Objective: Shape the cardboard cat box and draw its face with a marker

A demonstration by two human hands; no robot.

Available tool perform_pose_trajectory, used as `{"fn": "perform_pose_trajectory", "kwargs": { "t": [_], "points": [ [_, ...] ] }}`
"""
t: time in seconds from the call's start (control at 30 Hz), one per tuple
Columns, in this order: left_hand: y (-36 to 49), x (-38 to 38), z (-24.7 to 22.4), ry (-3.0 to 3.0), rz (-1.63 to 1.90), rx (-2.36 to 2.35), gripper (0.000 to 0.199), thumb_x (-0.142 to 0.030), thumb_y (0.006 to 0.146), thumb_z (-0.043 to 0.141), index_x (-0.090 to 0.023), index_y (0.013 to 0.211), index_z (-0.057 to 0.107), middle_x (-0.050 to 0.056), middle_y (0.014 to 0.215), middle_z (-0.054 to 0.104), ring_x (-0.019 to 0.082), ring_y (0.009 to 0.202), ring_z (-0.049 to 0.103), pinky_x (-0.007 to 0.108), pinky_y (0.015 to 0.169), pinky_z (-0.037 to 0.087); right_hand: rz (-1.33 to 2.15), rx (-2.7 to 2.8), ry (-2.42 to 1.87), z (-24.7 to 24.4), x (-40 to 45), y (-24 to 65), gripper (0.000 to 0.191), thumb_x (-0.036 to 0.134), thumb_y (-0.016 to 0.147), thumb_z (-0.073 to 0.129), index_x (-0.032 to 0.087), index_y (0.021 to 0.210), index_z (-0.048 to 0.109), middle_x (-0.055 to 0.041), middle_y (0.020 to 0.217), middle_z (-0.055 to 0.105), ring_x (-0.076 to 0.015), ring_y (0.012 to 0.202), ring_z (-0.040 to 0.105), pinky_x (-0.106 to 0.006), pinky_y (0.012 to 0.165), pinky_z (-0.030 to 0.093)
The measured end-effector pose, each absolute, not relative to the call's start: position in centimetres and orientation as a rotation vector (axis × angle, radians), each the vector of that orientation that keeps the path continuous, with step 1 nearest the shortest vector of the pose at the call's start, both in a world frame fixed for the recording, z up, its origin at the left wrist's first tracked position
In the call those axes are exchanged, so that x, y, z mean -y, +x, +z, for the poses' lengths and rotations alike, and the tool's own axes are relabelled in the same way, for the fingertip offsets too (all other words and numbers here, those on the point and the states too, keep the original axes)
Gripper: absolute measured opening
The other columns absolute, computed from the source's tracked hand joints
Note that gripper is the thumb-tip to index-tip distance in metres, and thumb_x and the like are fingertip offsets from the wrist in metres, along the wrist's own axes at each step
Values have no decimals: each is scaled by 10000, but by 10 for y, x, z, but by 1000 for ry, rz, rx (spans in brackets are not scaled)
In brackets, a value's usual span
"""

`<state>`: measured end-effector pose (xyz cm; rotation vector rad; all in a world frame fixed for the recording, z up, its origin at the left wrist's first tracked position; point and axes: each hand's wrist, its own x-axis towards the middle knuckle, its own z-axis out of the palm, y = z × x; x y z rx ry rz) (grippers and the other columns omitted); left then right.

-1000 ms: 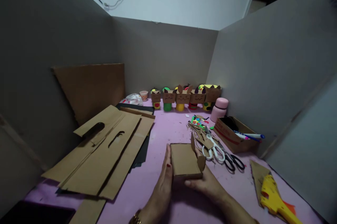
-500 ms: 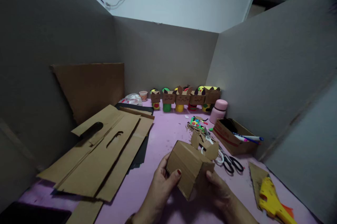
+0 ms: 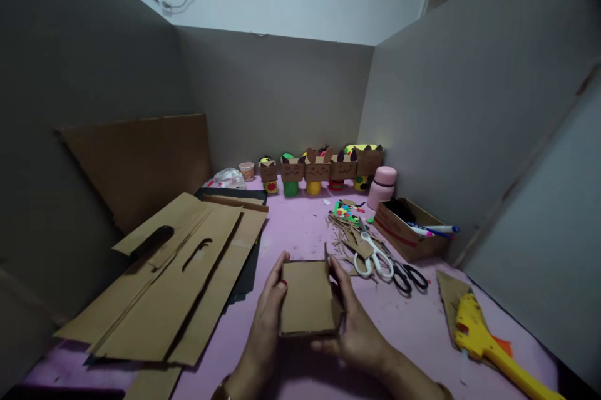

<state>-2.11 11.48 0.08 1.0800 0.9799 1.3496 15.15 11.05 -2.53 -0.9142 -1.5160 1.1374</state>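
Observation:
A small cardboard box (image 3: pixel 307 297) is held between my hands above the pink tabletop, with one plain face turned up toward me. My left hand (image 3: pixel 267 315) closes on its left side, thumb along the edge. On the right side, my right hand (image 3: pixel 354 328) grips it with fingers around the far and near corners. A thin upright cardboard piece shows at the box's right edge, partly hidden by my fingers. Right of the box lie white-handled scissors (image 3: pixel 374 262) on cardboard scraps (image 3: pixel 347 231), with black-handled scissors (image 3: pixel 407 278) beside them.
Cardboard sheets (image 3: pixel 164 287) are stacked at left. A yellow glue gun (image 3: pixel 483 337) rests on cardboard at right, near an open box of pens (image 3: pixel 413 240). A pink bottle (image 3: pixel 382 187) and several cardboard-headed figures (image 3: pixel 317 169) stand at the back. Grey panels (image 3: pixel 282 93) enclose the table.
The box has been turned and lowered, so its ear-shaped pieces no longer show as they did. Both hands have shifted left with it, and the view has swung slightly right.

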Motion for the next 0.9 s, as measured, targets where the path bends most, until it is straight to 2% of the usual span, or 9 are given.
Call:
{"fn": "perform_pose_trajectory", "kwargs": {
  "t": [0.17, 0.27, 0.4, 0.53, 0.6, 0.67, 0.77, 0.9],
  "points": [
    [-29, -122, 3, 934, 1340, -940, 445, -395, 839, 523, -252, 1260, 547, 10, 1425, 474, 240, 1344, 353, 378, 1121, 236, 1213, 1580, -1019, -25, -107, 157, 1333, 288, 484, 884, 289, 1490, 10, -105, 1562, 153, -285, 1432, 167, -488, 1157, 120],
    [-30, -124, 5, 808, 1271, -896, 449, -388, 828, 537, -264, 1259, 549, 9, 1370, 537, 253, 1280, 442, 373, 1042, 348, 1135, 1624, -1106, -24, -106, 157, 1348, 286, 439, 898, 263, 1494, 60, -107, 1562, 145, -298, 1442, 104, -496, 1163, 82],
    [-27, -121, 10, 627, 1242, -846, 439, -355, 807, 540, -265, 1236, 570, -9, 1271, 620, 205, 1165, 553, 296, 941, 433, 999, 1652, -1097, -26, -103, 154, 1379, 468, 378, 905, 238, 1495, 129, -129, 1546, 197, -364, 1433, 93, -543, 1160, 66],
    [-21, -116, 15, 478, 1219, -815, 408, -292, 791, 521, -242, 1188, 604, -13, 979, 733, 163, 854, 678, 276, 820, 497, 846, 1683, -963, -29, -94, 151, 1326, 631, 400, 832, 270, 1488, 165, -122, 1503, 300, -410, 1398, 187, -574, 1150, 94],
    [-19, -114, 18, 423, 1200, -811, 383, -267, 797, 506, -232, 1161, 618, -22, 840, 739, 143, 715, 683, 254, 719, 512, 813, 1669, -871, -29, -90, 150, 1250, 674, 447, 783, 296, 1481, 191, -105, 1478, 343, -401, 1376, 254, -557, 1148, 151],
    [-18, -113, 20, 382, 1179, -801, 384, -256, 802, 494, -223, 1166, 613, -14, 805, 737, 150, 679, 684, 262, 692, 516, 827, 1606, -788, -26, -87, 151, 1125, 697, 519, 732, 316, 1463, 253, -84, 1450, 383, -369, 1359, 304, -517, 1136, 230],
    [-18, -113, 23, 351, 1169, -770, 408, -235, 799, 487, -210, 1191, 597, 10, 892, 741, 184, 814, 696, 308, 819, 508, 935, 1471, -728, -21, -88, 152, 898, 666, 623, 703, 323, 1396, 399, -66, 1386, 461, -321, 1322, 373, -458, 1105, 311],
    [-19, -116, 22, 345, 1181, -739, 428, -198, 798, 473, -216, 1211, 581, 23, 1099, 706, 199, 1019, 652, 335, 945, 454, 1302, 1107, -767, -17, -95, 154, 540, 559, 776, 638, 280, 1234, 570, -68, 1305, 547, -267, 1260, 456, -430, 1097, 305]
  ]
}}
